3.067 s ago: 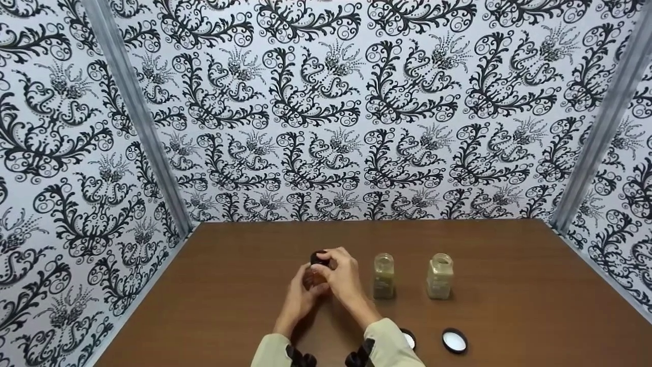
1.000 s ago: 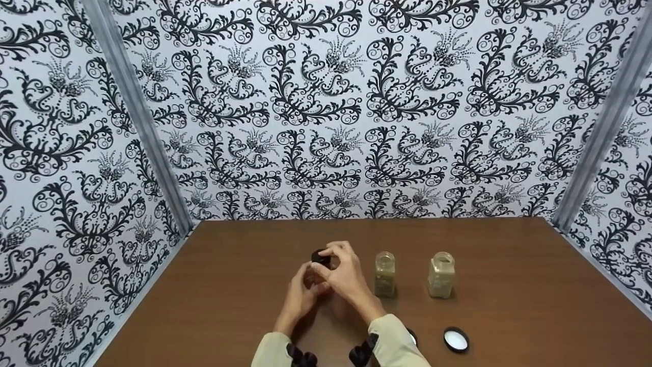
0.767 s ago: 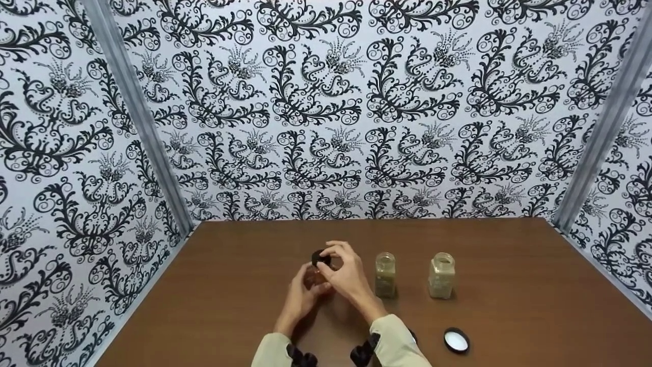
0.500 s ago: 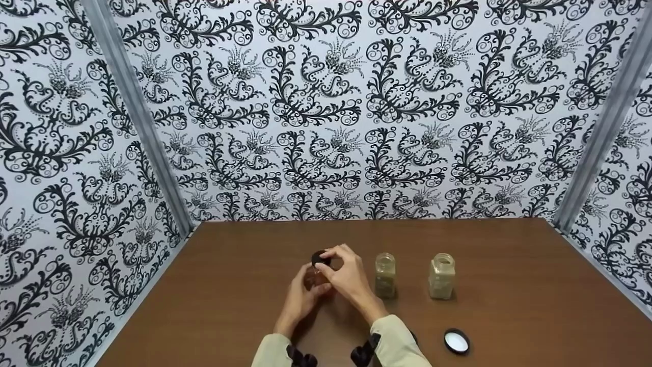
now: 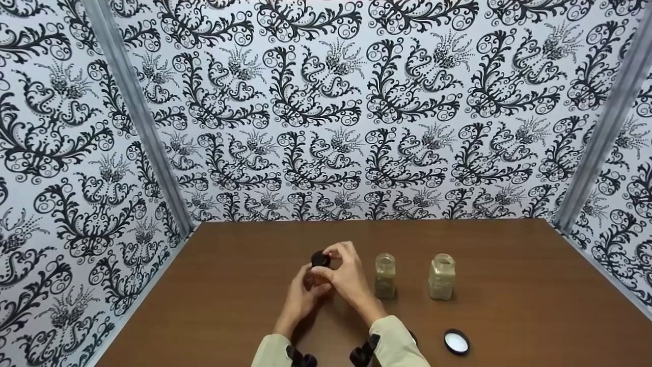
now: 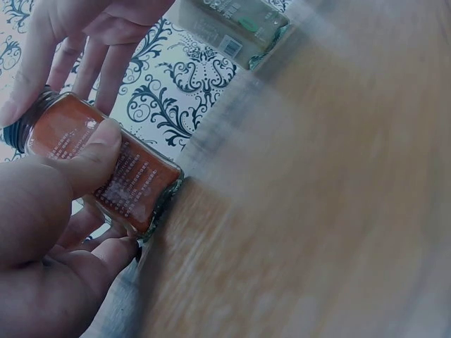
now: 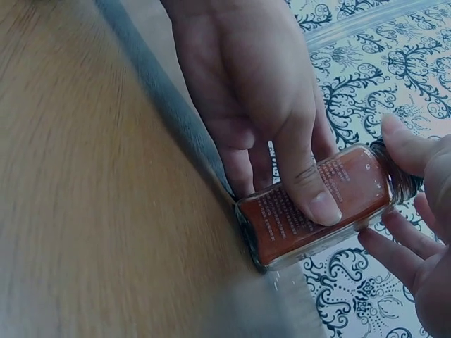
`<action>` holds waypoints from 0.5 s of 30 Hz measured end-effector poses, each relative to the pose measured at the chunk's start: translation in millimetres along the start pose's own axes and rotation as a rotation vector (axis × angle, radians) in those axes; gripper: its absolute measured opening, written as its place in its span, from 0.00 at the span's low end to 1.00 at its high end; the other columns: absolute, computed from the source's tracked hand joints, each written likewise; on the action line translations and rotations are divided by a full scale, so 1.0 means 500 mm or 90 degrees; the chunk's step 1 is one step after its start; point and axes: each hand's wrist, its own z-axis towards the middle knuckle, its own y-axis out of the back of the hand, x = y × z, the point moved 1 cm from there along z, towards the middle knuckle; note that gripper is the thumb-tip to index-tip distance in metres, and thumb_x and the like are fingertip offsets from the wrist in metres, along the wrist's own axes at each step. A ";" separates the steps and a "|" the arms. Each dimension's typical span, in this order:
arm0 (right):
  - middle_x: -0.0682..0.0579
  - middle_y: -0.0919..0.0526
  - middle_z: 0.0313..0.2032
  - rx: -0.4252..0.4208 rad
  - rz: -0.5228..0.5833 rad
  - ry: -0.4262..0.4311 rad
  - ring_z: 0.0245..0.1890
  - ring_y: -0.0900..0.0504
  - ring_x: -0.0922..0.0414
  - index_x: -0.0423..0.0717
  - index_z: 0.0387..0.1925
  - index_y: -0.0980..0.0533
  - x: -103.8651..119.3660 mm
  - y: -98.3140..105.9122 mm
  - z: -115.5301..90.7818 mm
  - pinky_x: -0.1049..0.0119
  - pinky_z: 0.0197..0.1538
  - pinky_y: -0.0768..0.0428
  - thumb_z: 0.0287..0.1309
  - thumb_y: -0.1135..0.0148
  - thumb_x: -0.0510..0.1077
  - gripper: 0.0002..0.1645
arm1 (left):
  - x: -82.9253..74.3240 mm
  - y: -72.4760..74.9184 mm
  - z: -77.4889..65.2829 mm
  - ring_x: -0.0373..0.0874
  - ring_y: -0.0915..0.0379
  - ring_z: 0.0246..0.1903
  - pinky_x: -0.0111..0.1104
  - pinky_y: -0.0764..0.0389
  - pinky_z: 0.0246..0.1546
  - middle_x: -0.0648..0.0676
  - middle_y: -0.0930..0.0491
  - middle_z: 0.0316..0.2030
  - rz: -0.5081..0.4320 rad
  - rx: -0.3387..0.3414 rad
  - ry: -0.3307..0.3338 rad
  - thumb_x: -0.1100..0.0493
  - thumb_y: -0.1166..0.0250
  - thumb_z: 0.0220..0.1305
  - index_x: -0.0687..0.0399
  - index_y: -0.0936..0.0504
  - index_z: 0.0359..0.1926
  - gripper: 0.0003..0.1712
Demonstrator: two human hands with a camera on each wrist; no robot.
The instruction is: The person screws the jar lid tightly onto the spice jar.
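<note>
My left hand [image 5: 300, 302] grips a square glass spice jar of orange-red powder [image 6: 144, 179], thumb across its printed face and fingers behind. The jar stands upright on the table, its base at the wood in both wrist views. On its neck sits a black ridged lid [image 5: 320, 259], which the thumb and fingers of my right hand [image 5: 350, 279] pinch from the side. In the head view both hands cover most of the jar. The right wrist view shows the lid [image 7: 403, 182] at the jar's mouth, partly behind the right thumb.
Two lidless glass jars stand to the right: one with green-brown contents [image 5: 385, 279], another with paler powder [image 5: 441, 279]. Nearer the front lies a black lid [image 5: 456, 341], white inside up. A second lid [image 5: 413, 336] is mostly hidden by the right sleeve. Patterned walls enclose the table.
My right fingers have shifted their hold round the lid several times, while the left hand keeps its grip on the jar. The right sleeve now covers more of the nearer loose lid.
</note>
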 end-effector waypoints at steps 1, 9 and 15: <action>0.48 0.24 0.44 0.001 -0.001 0.001 0.46 0.17 0.50 0.46 0.40 0.22 0.000 0.000 0.000 0.53 0.53 0.19 0.43 0.19 0.49 0.24 | 0.000 0.000 0.000 0.54 0.19 0.51 0.37 0.19 0.53 0.65 0.18 0.53 -0.001 -0.002 -0.002 0.61 0.29 0.61 0.67 0.31 0.65 0.34; 0.44 0.19 0.59 0.075 0.000 0.032 0.57 0.18 0.45 0.43 0.57 0.20 0.001 0.013 -0.003 0.48 0.64 0.24 0.58 0.33 0.40 0.23 | 0.002 -0.003 0.001 0.61 0.21 0.55 0.46 0.20 0.56 0.70 0.21 0.57 -0.040 0.008 -0.006 0.65 0.30 0.62 0.69 0.33 0.66 0.34; 0.44 0.14 0.53 0.089 0.001 0.056 0.56 0.17 0.46 0.39 0.54 0.18 -0.007 0.018 -0.004 0.51 0.63 0.23 0.60 0.33 0.38 0.19 | 0.002 -0.002 0.000 0.58 0.21 0.56 0.41 0.20 0.56 0.67 0.21 0.57 -0.026 0.009 0.001 0.62 0.30 0.62 0.65 0.33 0.67 0.35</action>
